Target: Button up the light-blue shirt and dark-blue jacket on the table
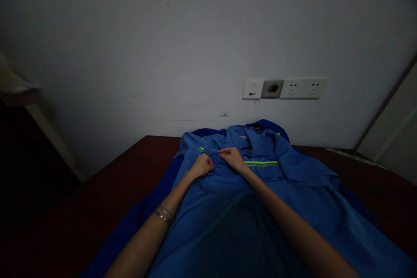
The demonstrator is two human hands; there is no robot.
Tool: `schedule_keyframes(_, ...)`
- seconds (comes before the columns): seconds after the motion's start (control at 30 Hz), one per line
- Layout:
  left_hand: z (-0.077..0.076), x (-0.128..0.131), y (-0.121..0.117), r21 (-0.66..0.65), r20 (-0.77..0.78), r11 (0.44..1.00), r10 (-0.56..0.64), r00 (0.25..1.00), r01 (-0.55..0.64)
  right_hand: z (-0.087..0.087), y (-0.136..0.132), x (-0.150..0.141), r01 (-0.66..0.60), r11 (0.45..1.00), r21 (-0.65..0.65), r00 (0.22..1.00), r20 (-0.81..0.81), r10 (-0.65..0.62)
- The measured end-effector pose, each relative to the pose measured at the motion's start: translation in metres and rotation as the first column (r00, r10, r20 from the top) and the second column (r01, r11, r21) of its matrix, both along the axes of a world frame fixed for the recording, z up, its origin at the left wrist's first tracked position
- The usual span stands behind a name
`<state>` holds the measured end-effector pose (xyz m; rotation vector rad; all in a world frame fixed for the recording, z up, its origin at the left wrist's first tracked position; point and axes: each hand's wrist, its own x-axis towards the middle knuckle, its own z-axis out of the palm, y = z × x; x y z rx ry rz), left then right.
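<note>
A light blue work jacket with yellow-green reflective strips lies spread in front of me. My left hand is closed at the jacket's chest area, fingers curled against the cloth. Just to its right, my right hand pinches the fabric, its fingertips pointing left near a small strip of white marks. The exact bit of cloth between the fingers is too small to make out. Beneath the jacket, a darker blue garment shows along the left side and at the top.
The clothes lie on a dark reddish-brown table pushed against a pale wall. Sockets sit on the wall above the table. At the far left edge, a pale cloth-like thing rests on a dark piece of furniture.
</note>
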<state>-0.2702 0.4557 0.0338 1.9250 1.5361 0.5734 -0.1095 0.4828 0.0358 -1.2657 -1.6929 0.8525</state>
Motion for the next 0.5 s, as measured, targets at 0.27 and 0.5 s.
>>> schedule_keyframes(0.27,0.011,0.003,-0.014,0.234,0.117,0.972,0.006,0.993,-0.033,0.027,-0.012,0.001,-0.117,0.987,0.114,0.989,0.103,0.105)
schedule_keyframes(0.5,0.008,0.003,-0.029,0.538,0.052,0.841,0.024,0.998,-0.049,0.027,-0.012,0.001,-0.104,0.989,0.101,0.99,0.11,0.093)
